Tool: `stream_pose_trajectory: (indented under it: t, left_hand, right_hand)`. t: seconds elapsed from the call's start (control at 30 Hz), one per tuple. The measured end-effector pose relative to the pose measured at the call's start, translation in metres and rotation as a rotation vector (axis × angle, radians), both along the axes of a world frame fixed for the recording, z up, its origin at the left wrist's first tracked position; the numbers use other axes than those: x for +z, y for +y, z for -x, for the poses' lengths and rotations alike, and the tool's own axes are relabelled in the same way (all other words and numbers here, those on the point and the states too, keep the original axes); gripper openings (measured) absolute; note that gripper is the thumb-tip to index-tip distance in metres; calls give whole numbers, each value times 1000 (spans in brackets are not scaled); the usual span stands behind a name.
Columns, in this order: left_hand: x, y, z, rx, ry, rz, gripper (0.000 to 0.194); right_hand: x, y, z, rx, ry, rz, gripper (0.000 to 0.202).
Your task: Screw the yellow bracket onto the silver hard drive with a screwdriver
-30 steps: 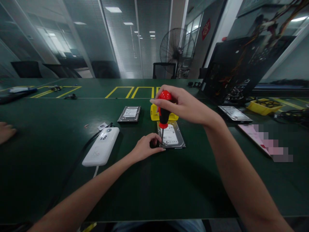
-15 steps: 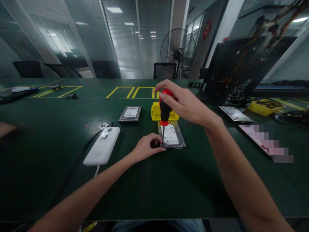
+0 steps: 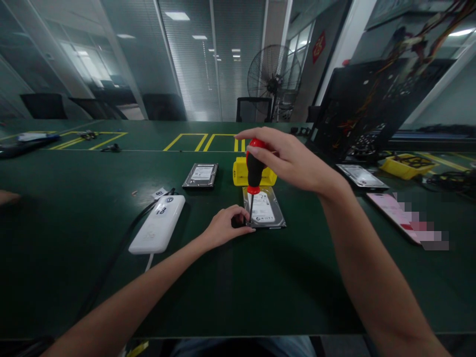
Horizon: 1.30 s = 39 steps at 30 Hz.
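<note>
A hard drive (image 3: 265, 208) with a white label lies flat on the green table (image 3: 238, 277). My right hand (image 3: 293, 161) grips a red and black screwdriver (image 3: 254, 171) that stands upright, its tip on the drive's near left corner. My left hand (image 3: 225, 228) rests against that same corner, fingers curled around the screwdriver's shaft near the tip.
A second hard drive (image 3: 201, 175) and a yellow tray (image 3: 240, 172) lie behind. A white power bank (image 3: 158, 224) with cables sits left. An open computer case (image 3: 372, 106), a third drive (image 3: 361, 175) and another yellow tray (image 3: 403, 164) are at right. Another person's hand (image 3: 7, 197) shows at far left.
My right hand's fingers have shifted around the screwdriver's handle, turning it in place. My left hand and the drive have stayed put. The other person's hand drew back leftward.
</note>
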State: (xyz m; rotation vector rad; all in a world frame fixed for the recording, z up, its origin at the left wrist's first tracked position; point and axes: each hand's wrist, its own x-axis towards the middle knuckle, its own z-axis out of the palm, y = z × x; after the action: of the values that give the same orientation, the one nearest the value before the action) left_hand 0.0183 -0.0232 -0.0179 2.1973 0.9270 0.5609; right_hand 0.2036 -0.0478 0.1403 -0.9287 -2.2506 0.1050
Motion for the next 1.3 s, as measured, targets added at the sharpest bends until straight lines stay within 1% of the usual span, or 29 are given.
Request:
stream_pose_trajectory:
  t: [0.1, 0.23, 0.4, 0.6, 0.83, 1.07, 1.3]
  left_hand:
    - [0, 0, -1, -7, -14, 1, 30]
    - [0, 0, -2, 0, -8, 5, 30]
    - [-1, 0, -1, -2, -20, 11, 30]
    - [0, 0, 0, -5, -26, 20, 30]
    - [-2, 1, 0, -13, -47, 9, 31]
    - [-3, 1, -1, -6, -49, 6, 32]
    - [-3, 2, -1, -24, -27, -24, 29]
  right_hand:
    - [0, 2, 1, 5, 26, -10, 33]
    - [-1, 5, 2, -17, 15, -21, 24]
    - [-1, 5, 2, -55, 16, -41, 22]
    - [-1, 3, 3, -58, 13, 3, 25]
    - [0, 1, 3, -51, -3, 33, 31]
    - [1, 0, 2, 13, -39, 5, 33]
    - [-8, 10, 9, -48, 50, -33, 28]
